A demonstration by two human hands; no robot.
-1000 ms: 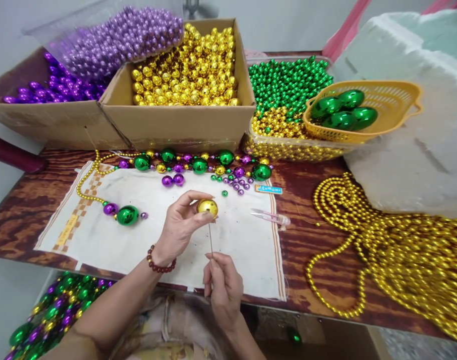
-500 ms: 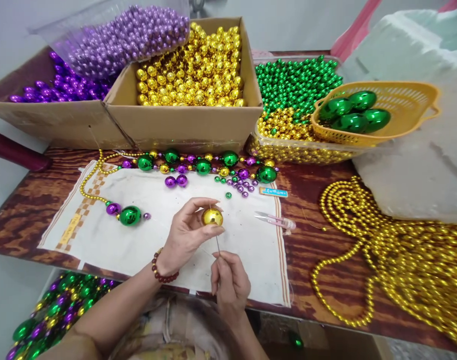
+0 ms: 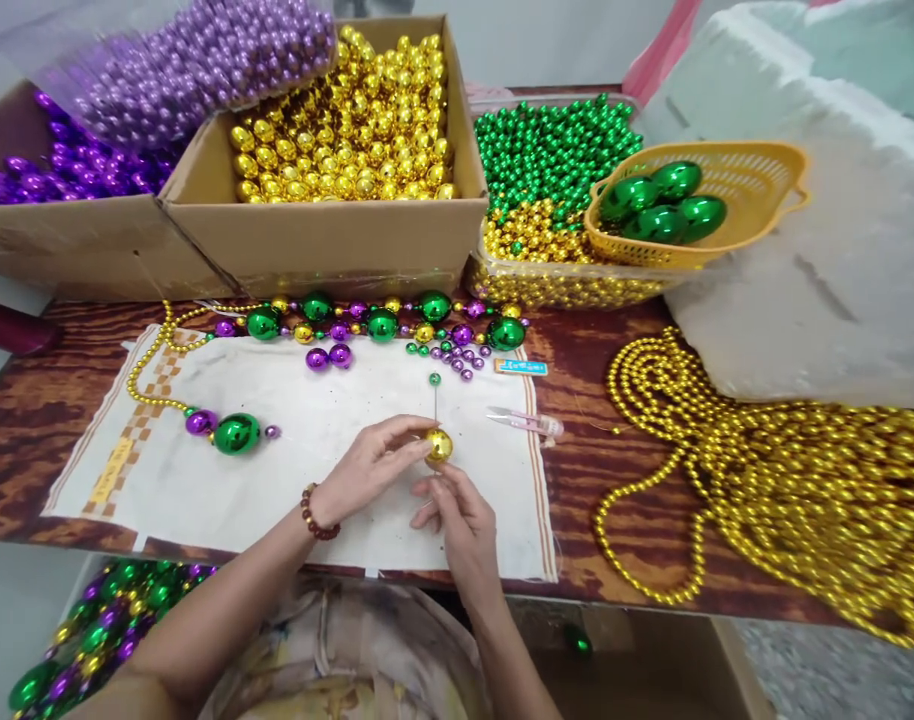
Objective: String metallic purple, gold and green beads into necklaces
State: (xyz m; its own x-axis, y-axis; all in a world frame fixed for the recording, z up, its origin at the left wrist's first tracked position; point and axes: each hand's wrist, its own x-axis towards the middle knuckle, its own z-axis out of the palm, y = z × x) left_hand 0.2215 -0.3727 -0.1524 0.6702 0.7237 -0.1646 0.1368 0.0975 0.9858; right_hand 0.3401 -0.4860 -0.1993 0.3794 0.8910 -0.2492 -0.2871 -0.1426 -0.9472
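My left hand [image 3: 373, 462] pinches a gold bead [image 3: 438, 445] over the white cloth [image 3: 292, 470]. A thin needle [image 3: 434, 405] sticks up out of the top of the bead. My right hand [image 3: 457, 515] sits just below the bead, fingers closed at the needle's lower end. A partly strung strand of small gold beads with a purple bead [image 3: 200, 421] and a large green bead [image 3: 236, 434] lies on the cloth to the left.
Cardboard boxes hold purple beads [image 3: 22, 185] and gold beads [image 3: 344, 120]. A tray of green and gold beads [image 3: 547, 180] and an orange basket [image 3: 757, 190] of large green beads stand behind. Loose beads [image 3: 382, 325], small snips [image 3: 524, 422] and a heap of gold strands [image 3: 802, 480] lie nearby.
The needle has been pushed up through the gold bead and now shows above it. My right hand has risen close under the bead. The view has shifted slightly.
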